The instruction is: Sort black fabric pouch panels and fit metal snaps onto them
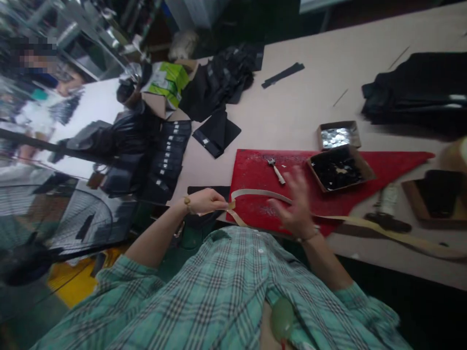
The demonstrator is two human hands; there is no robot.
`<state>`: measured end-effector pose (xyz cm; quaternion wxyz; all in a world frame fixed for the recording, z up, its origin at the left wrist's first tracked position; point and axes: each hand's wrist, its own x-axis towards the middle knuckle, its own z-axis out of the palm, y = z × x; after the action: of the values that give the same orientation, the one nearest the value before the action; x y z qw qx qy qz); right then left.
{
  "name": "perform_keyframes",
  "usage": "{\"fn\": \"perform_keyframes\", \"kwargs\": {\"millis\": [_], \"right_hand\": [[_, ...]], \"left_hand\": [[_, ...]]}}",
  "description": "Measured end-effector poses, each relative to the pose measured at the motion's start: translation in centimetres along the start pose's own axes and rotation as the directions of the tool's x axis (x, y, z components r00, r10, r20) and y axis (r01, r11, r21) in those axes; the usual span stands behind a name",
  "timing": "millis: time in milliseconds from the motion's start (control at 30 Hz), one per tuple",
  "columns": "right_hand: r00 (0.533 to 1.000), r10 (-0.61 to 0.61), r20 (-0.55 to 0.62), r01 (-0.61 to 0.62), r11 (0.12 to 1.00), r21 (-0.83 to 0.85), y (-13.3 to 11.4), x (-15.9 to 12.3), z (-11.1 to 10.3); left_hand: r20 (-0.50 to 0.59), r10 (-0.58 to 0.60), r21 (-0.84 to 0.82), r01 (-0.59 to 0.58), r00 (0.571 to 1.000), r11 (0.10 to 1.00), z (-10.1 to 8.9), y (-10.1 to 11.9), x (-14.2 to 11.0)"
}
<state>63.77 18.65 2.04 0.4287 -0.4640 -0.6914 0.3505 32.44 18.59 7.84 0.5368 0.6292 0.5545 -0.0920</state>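
Note:
My left hand point(208, 200) pinches a narrow beige tape strip point(255, 192) at the left edge of a red mat point(251, 167). From there the strip arcs across the mat, passes behind my right hand and trails off to the right. My right hand point(295, 206) is blurred by motion, its fingers spread above the mat; I see nothing held in it. A small tool with a pale handle point(277, 172) lies on the mat just beyond that hand. Beneath my left hand is a dark fabric piece point(199, 221).
A cardboard box of black pieces point(335, 167) rests on the mat, with a box of shiny metal pieces point(337, 137) behind it. Black fabric piles point(419, 87) lie at right; labelled black pieces point(171, 150) lie at left. A fan point(54, 228) stands left. Another person point(69, 80) is far left.

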Motion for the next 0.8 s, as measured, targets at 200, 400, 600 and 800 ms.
{"fn": "perform_keyframes", "kwargs": {"millis": [200,400,600,800], "right_hand": [[0.705,-0.213,0.677,-0.049,0.937,0.346,-2.1,1.5,7.8],[0.709,-0.154,0.688,-0.372,0.748,0.550,-2.0,1.4,7.1],[0.836,-0.009,0.548,-0.327,0.794,0.513,-2.3,0.8,9.2],[0.831,0.109,0.545,-0.347,0.868,0.356,-1.5,0.3,10.2]], "left_hand": [[0.105,0.216,-0.268,-0.182,0.971,0.946,-0.2,0.2,-1.5],[-0.210,0.107,-0.338,-0.175,0.972,0.925,3.4,-3.6,-0.6],[-0.826,0.024,-0.105,-0.195,0.563,0.975,8.8,-3.0,0.3],[-0.784,0.132,-0.076,-0.306,0.606,0.949,9.4,-0.7,-0.8]]}}
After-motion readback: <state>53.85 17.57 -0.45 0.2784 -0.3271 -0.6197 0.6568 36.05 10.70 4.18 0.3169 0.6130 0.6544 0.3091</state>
